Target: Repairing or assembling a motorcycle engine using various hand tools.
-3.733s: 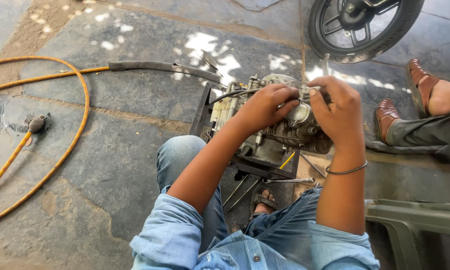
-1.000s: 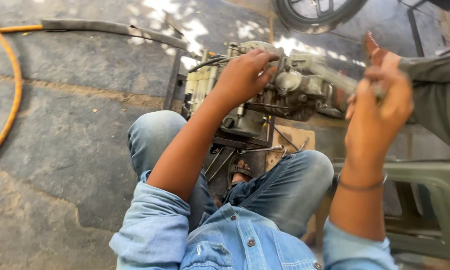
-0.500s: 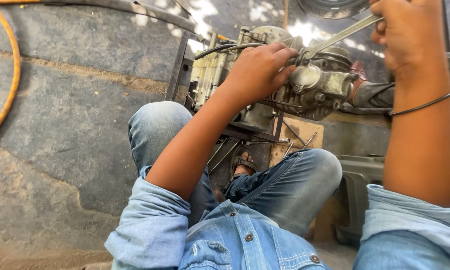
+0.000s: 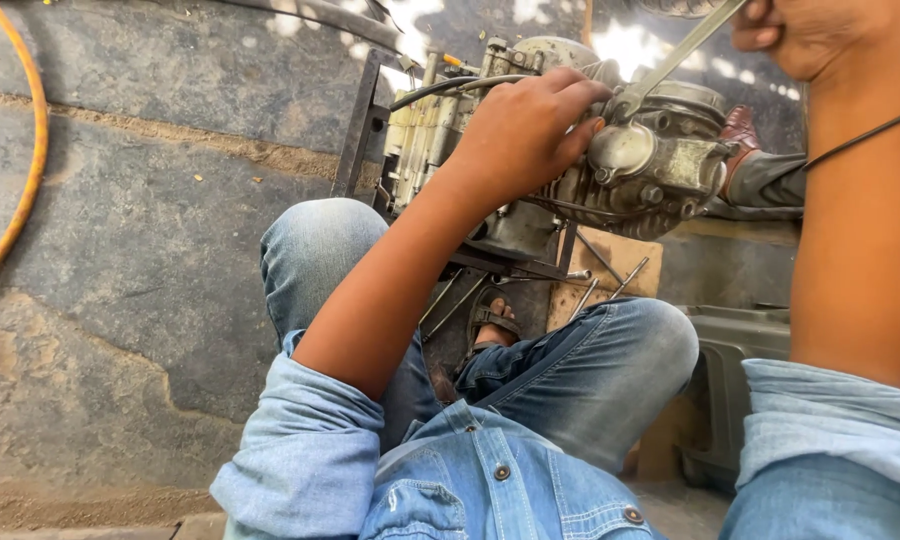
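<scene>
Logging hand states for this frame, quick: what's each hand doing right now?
Left hand: pressed on the grimy grey metal engine block, fingers curled.
Right hand: closed on the long flat silver metal wrench.

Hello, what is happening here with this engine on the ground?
A person in denim sits on a stone floor with a small engine between the knees. The left hand presses on top of the engine. The right hand, raised at the upper edge of the view, grips a long flat metal tool whose lower end meets the engine by the left hand's fingertips. Loose thin tools lie under the engine, and an orange hose curves at the left.
</scene>
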